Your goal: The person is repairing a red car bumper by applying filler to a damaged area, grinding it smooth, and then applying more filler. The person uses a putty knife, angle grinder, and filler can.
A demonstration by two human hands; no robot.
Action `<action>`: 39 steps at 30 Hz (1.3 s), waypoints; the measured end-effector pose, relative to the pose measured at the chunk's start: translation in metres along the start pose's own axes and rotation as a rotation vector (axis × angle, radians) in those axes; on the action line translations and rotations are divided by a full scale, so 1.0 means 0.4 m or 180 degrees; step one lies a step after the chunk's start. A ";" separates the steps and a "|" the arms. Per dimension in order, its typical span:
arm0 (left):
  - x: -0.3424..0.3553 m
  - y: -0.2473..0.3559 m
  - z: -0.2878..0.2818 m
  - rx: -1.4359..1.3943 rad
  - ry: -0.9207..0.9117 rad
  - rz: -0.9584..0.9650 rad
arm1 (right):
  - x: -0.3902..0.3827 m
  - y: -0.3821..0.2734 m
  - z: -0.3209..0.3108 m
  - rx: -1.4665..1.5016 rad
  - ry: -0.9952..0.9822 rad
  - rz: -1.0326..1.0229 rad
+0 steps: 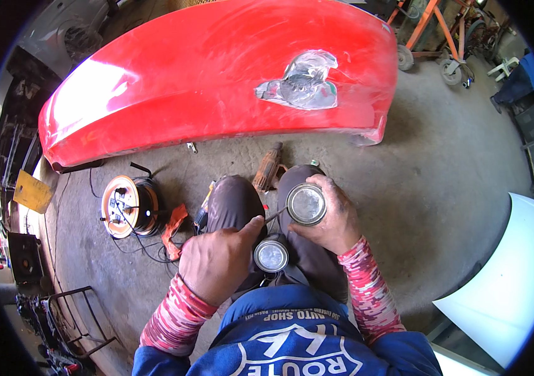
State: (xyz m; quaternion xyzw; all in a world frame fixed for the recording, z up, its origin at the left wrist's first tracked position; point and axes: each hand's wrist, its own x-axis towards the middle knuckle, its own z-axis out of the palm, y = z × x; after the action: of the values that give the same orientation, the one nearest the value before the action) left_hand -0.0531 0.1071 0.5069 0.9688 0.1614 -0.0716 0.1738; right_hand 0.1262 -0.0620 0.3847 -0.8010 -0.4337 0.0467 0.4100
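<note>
Right hand is gripping the can above the right thigh. Left hand, fingers closing round a thin tool, is angling its long axis up-right, tip reaching the can's left rim; contact unclear.

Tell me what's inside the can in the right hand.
Its contents cannot be seen: the can's round silvery end faces the camera and looks closed. The right hand covers part of its side; a thin tool in the left hand points at its rim.
</note>
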 end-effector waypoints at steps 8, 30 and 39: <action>0.066 -0.049 0.001 -0.0084 -0.0397 0.0267 | 0.024 0.044 0.003 0.0163 -0.0055 -0.0236; 0.097 -0.102 0.092 -0.0733 -0.0294 0.0588 | 0.045 0.082 -0.026 0.0493 -0.0409 -0.0235; 0.083 -0.133 0.209 -0.1344 0.0287 0.0664 | 0.048 0.078 -0.023 0.0522 -0.0416 -0.0205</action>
State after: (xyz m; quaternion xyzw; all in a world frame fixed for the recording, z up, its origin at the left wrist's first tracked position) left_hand -0.0469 0.1338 0.4061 0.9246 0.0794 0.0254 0.3716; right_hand 0.1626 -0.0627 0.3742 -0.7457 -0.4798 0.1210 0.4463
